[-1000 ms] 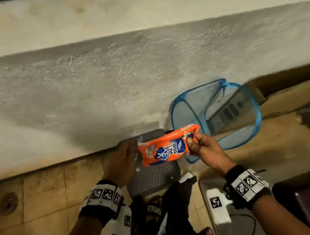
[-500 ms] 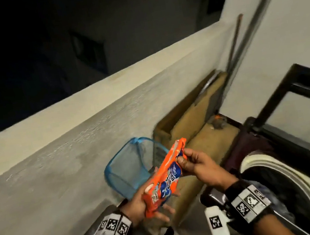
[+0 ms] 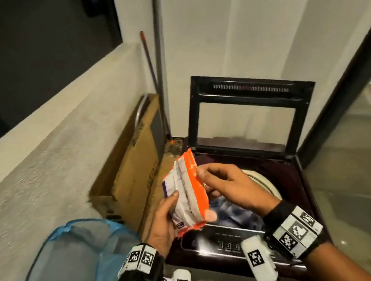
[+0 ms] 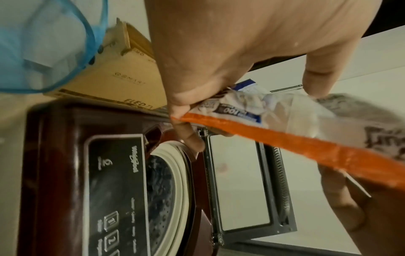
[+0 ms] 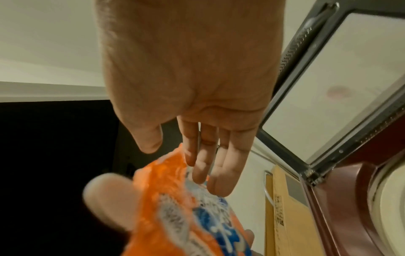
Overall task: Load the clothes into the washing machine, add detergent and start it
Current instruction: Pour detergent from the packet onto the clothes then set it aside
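An orange and white detergent packet [image 3: 186,196] stands upright in my left hand [image 3: 162,224], whose thumb and fingers wrap round its lower half. It is held over the front of the maroon top-loading washing machine [image 3: 309,193], whose lid [image 3: 248,111] stands open. Blue clothes [image 3: 229,211] lie in the drum. My right hand [image 3: 225,182] is beside the packet's top edge. In the right wrist view its fingers [image 5: 203,155] are nearly straight and touch the packet [image 5: 166,199], with the thumb apart. The left wrist view shows the packet [image 4: 274,131] pinched above the control panel [image 4: 116,190].
A blue mesh laundry basket [image 3: 72,262] lies on its side at lower left against the low parapet wall [image 3: 39,175]. A flat cardboard box [image 3: 131,173] leans between that wall and the machine. A glass door with a dark frame [image 3: 345,81] stands on the right.
The view has swung from the floor and basket to the open machine. The packet has gone from level to upright over the machine, and my right hand's pinch on its end has loosened.
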A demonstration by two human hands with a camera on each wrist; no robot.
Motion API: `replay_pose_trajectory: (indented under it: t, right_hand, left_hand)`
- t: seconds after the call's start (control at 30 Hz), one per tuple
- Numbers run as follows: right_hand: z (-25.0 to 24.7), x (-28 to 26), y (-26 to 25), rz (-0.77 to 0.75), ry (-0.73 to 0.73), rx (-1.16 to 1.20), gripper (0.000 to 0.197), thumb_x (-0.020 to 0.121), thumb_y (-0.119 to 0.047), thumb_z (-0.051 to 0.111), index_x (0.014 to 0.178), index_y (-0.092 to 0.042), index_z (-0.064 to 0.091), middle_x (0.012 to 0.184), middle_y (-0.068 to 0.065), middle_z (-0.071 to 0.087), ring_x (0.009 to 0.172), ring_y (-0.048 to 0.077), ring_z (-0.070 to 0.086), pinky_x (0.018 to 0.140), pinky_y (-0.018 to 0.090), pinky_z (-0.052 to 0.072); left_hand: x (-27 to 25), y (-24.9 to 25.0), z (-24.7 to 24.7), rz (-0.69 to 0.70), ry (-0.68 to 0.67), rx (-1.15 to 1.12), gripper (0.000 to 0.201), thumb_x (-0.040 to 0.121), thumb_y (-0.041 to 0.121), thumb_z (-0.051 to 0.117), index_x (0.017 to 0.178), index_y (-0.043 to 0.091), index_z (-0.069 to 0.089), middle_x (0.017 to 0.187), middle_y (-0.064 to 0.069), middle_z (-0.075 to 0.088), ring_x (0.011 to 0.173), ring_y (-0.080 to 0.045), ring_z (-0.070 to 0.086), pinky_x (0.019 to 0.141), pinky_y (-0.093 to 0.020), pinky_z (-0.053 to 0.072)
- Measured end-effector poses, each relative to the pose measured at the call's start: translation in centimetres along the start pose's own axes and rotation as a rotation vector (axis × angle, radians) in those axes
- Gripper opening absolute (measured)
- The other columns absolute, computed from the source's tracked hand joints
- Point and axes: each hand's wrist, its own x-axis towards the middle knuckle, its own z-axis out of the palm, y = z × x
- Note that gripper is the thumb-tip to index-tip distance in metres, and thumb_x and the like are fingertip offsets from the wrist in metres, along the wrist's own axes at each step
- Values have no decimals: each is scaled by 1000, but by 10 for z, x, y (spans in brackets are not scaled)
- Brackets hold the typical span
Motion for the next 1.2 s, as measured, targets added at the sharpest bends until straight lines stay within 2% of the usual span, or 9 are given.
replay_pose_trajectory:
  t: [0.07,0.23,0.33,0.47,0.6,0.77,0.93,1.1,1.2]
  right_hand:
    - [-21,-6,-1,-16,17,-90,22,95,-33,69,115,-28,74,106,-4,77,92,25,74,85,40,62]
    - [-61,-7,5,-14,27,-256,20,94,-25,71,113,-27,77,102,-6,79,92,24,75,86,43,60]
    - [-76,-4,10,-20,61,-331,17,88,-26,76,105,-28,79,95,-10,79,88,12,74,88,42,59]
    - [-91,1,11,17,59,-350,14,78,-29,87,90,-24,81,83,-8,79,78,9,73,80,40,61]
    - [-95,5,16,31,52,-305,20,71,-32,91,83,-20,81,80,-4,79,66,4,67,73,39,59]
    - [-92,2,21,-12,-17,-181,14,79,-34,85,87,-23,82,86,-4,80,82,12,75,81,43,61]
    - [-101,5,23,-14,-42,-142,18,95,-26,70,110,-21,79,106,-4,79,100,10,73,93,40,59]
    - [-110,9,22,7,-36,-169,26,100,-11,60,121,-20,74,117,-5,76,111,7,69,101,36,55]
    - [-113,10,19,11,-18,-158,27,101,-11,60,119,-24,74,115,-7,76,109,4,70,99,33,56]
  left_hand:
    - [12,-10,19,-32,-3,34,44,92,42,52,123,15,68,115,-17,71,100,-35,70,95,-56,52]
    - [33,-24,54,-186,-80,66,68,83,75,41,120,25,67,117,-17,70,96,-40,71,64,-54,58]
    - [46,-27,58,-250,-101,20,86,71,87,46,129,25,60,124,-19,67,111,-47,63,80,-76,44]
    - [60,-28,65,-263,-124,-59,95,68,89,46,127,16,62,125,-24,64,112,-52,60,91,-83,32]
    - [70,-31,77,-285,-165,-105,99,71,87,48,132,10,59,130,-22,62,116,-51,59,93,-81,33]
    - [78,-38,91,-231,-119,-123,81,81,74,39,95,5,78,112,-27,69,97,-48,68,92,-78,37]
    - [91,-45,95,-181,-64,-151,75,89,71,36,86,10,80,101,-24,73,87,-42,72,94,-73,39]
    - [104,-49,95,-118,31,-145,56,96,59,40,103,10,67,86,-16,75,69,-29,74,59,-44,59]
    - [112,-51,92,-106,11,-141,50,100,52,39,110,10,64,86,-16,76,69,-28,74,55,-41,59]
